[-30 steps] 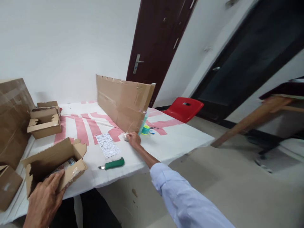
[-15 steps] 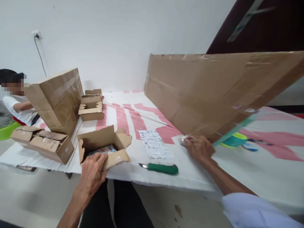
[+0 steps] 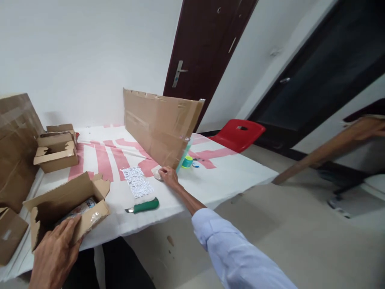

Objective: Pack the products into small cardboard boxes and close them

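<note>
My left hand (image 3: 58, 245) grips the near wall of an open cardboard box (image 3: 57, 192), its fingers bent over the edge. Inside that box lies a printed plastic packet (image 3: 81, 209), partly hidden by the wall and my fingers. Out on the table, my right hand (image 3: 169, 176) is closed on a small, whitish, see-through item (image 3: 156, 173) whose kind I cannot make out. Between my hands lie a sheet of small printed labels (image 3: 137, 182) and a green-handled knife (image 3: 146, 205), its blade pointing left.
A large cardboard sheet (image 3: 156, 124) stands on edge behind my right hand. A yellow-green tape roll (image 3: 187, 161) sits beside it. More boxes (image 3: 58, 154) stand at left. Beyond the table (image 3: 234, 168) are a red chair (image 3: 237, 134) and another person's blurred arm (image 3: 339, 146).
The view has swung to the right, bringing the red chair and doors into sight. Both hands keep their holds, the left on the box and the right on the small item.
</note>
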### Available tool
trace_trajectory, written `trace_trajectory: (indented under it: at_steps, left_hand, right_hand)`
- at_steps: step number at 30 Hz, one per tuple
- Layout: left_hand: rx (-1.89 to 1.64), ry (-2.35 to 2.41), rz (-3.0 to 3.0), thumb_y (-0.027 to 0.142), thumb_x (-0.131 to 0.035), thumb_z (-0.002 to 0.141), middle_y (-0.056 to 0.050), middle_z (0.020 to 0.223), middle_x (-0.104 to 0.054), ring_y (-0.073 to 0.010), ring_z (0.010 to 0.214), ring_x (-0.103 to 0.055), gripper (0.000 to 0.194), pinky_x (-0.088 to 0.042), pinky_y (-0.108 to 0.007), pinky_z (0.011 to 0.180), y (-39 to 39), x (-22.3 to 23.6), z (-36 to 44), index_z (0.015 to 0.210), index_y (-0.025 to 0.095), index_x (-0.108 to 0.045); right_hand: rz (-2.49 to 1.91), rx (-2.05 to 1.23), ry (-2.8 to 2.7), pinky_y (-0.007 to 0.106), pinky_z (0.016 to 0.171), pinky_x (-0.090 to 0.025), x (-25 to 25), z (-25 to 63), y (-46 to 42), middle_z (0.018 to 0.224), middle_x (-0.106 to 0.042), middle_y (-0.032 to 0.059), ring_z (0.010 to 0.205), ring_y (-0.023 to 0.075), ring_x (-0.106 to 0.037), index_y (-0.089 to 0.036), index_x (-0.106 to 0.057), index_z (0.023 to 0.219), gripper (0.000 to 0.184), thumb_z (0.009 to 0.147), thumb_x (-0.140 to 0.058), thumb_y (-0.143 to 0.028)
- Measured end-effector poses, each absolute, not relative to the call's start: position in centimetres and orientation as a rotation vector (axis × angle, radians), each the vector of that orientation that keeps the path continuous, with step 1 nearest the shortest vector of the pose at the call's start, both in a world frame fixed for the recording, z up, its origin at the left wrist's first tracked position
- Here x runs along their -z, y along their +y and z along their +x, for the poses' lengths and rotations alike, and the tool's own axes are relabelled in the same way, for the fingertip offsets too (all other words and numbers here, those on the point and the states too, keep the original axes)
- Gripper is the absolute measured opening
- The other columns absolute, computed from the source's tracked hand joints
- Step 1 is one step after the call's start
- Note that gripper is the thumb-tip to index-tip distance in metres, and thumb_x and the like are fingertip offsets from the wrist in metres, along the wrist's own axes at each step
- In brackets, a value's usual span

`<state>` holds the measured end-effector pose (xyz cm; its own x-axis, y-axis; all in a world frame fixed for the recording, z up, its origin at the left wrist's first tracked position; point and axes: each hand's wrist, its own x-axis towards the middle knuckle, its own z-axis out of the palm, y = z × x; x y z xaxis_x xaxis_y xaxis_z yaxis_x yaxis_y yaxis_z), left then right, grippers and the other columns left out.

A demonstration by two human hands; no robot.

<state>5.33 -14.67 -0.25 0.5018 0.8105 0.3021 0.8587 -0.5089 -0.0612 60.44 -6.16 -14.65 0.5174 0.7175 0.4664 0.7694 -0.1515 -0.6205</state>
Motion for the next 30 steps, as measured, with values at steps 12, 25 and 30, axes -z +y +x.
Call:
trace_trajectory:
  at_steps: [12, 25, 30]
  left_hand:
    - [0.396, -1.386, -2.541, 0.034, -0.055, 0.098, -0.005, 0.131, -0.078, -0.0245, 0.095, -0.079, 0.044, -0.061, -0.031, 0.084, -14.1, 0.7, 4.9, 0.14, 0.03, -0.07]
    - [0.406, -1.365, -2.534, 0.029, -0.053, 0.097, -0.005, 0.133, -0.077, -0.0252, 0.09, -0.078, 0.046, -0.061, -0.034, 0.083, -14.3, 0.8, 5.1, 0.141, 0.028, -0.07]
    - [0.382, -1.391, -2.538, 0.031, -0.053, 0.099, -0.003, 0.134, -0.077, -0.0237, 0.086, -0.076, 0.045, -0.06, -0.033, 0.079, -14.4, 0.8, 5.2, 0.142, 0.031, -0.069]
  right_hand:
    - [-1.898, 0.037, -1.041, 0.034, 0.074, -0.053, 16.1, 60.2, -5.6, 0.087, -0.072, 0.0049, 0.079, 0.0233, -0.065, -0.02, -0.067, 0.112, 0.041, 0.08, -0.058, -0.043]
    - [-1.937, 0.167, -1.222, 0.032, 0.082, -0.042, 14.4, 57.9, -7.2, 0.102, -0.068, 0.0073, 0.092, 0.0222, -0.058, -0.021, -0.063, 0.103, 0.018, 0.09, -0.052, -0.026]
    - [-1.952, 0.194, -1.255, 0.03, 0.08, -0.043, 14.4, 57.6, -7.2, 0.11, -0.066, 0.0084, 0.098, 0.0223, -0.059, -0.023, -0.065, 0.099, 0.016, 0.091, -0.051, -0.022]
